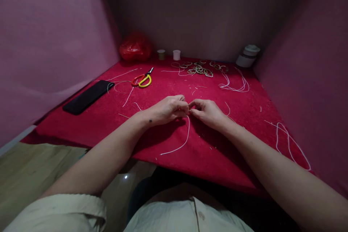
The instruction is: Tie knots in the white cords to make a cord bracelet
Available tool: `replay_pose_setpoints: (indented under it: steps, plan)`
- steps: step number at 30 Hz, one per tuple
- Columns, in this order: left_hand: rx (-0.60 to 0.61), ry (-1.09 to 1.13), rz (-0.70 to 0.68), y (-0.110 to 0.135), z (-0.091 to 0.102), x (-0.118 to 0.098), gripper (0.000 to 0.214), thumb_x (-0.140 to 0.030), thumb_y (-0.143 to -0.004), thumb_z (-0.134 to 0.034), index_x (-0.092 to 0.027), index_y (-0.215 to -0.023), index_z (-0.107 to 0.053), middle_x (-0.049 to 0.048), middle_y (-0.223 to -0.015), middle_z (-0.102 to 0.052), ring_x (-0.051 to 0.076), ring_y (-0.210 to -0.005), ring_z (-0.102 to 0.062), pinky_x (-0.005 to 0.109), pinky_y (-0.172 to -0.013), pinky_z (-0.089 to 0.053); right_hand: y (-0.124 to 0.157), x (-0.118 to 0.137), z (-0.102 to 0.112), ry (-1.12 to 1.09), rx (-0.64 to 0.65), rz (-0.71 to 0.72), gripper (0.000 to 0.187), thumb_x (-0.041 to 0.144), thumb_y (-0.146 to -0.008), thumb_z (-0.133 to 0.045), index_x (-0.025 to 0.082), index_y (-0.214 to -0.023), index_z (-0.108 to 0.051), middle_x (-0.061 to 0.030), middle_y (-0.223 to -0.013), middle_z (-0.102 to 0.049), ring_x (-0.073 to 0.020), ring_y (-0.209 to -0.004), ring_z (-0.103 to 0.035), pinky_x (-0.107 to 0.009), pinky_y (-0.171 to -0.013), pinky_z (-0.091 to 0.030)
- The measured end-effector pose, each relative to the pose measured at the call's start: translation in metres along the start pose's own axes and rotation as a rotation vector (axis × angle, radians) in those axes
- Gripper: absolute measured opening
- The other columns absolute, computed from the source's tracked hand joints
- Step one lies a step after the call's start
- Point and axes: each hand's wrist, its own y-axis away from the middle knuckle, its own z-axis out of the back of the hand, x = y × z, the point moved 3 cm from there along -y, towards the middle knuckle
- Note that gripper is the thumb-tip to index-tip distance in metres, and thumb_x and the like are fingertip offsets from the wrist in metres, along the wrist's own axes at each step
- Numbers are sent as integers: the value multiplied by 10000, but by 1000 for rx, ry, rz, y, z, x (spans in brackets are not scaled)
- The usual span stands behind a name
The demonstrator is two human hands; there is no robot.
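Note:
My left hand and my right hand meet fingertip to fingertip over the middle of the red cloth table. Both pinch a thin white cord that hangs from between the fingers and curves down toward the front edge. Whatever else sits between the fingertips is too small to make out.
Orange-and-yellow scissors and a black phone lie at the left. A pile of beaded loops and loose white cords lie at the back. Two small spools, a red bag and a white container stand against the back wall. Another cord lies right.

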Motion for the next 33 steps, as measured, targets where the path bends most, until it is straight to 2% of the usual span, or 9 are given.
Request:
replay_pose_setpoints:
  steps: [5,9,12,14,20,23,28,31,33]
  plan:
    - [-108,348,188,-5,1,-10,104,-233,-818,-560,-141,-778,-588,-3,-712,-556,91,-633,-512,219,-600,-411,3,7,2,69,6,45,173,321,-775,-634,156,-809,-598,2,-678,-582,-102,-583,-457,-232,-530,-292]
    - [-190,326,365,-6,-5,-3,140,-237,-813,-542,-145,-709,-553,-41,-545,-500,72,-483,-459,201,-488,-341,5,11,5,-44,59,25,344,499,-772,-619,170,-695,-556,19,-607,-535,-94,-546,-442,-223,-501,-293]
    - [-182,225,340,-7,-10,0,185,-249,-819,-546,-150,-663,-540,-50,-505,-486,66,-457,-446,204,-494,-329,4,5,6,-350,127,-129,554,657,-864,-360,176,-667,-552,27,-498,-484,-83,-412,-388,-228,-433,-305]
    - [-149,193,321,-7,-12,0,195,-244,-824,-546,-150,-653,-537,-53,-487,-483,66,-452,-446,206,-505,-334,1,-2,5,-550,128,-261,678,731,-855,-215,178,-664,-557,18,-468,-480,-80,-338,-341,-236,-366,-282]
    - [-46,342,352,-6,-14,0,128,-218,-819,-549,-144,-715,-559,-37,-560,-543,63,-474,-495,191,-490,-362,-8,-11,6,-810,80,-451,783,823,-773,-174,170,-622,-578,-26,-445,-493,-89,-311,-338,-237,-293,-257]
    - [-23,524,429,-7,-13,-1,125,-202,-819,-555,-143,-710,-540,-32,-555,-552,47,-422,-471,176,-425,-344,-9,-10,8,-835,104,-481,801,816,-781,-146,165,-624,-586,-31,-446,-483,-90,-317,-334,-238,-301,-263]
    - [-192,843,626,-9,-12,1,135,-185,-853,-517,-154,-722,-497,-17,-588,-601,24,-327,-415,172,-300,-218,-7,-8,8,-738,154,-472,761,803,-790,-210,161,-668,-601,-14,-469,-485,-80,-332,-336,-230,-306,-260]
    - [-265,960,655,-10,-14,5,179,-175,-871,-483,-165,-693,-464,-25,-560,-597,31,-292,-403,180,-277,-213,-4,-5,6,-728,161,-406,614,704,-823,-351,162,-685,-604,18,-444,-456,-79,-319,-321,-231,-297,-238]
    - [-302,988,655,-11,-15,7,205,-178,-886,-460,-168,-682,-452,-28,-548,-595,32,-278,-392,183,-269,-213,-2,-3,5,-701,172,-329,443,544,-843,-444,170,-654,-585,33,-427,-442,-81,-317,-319,-233,-304,-240]
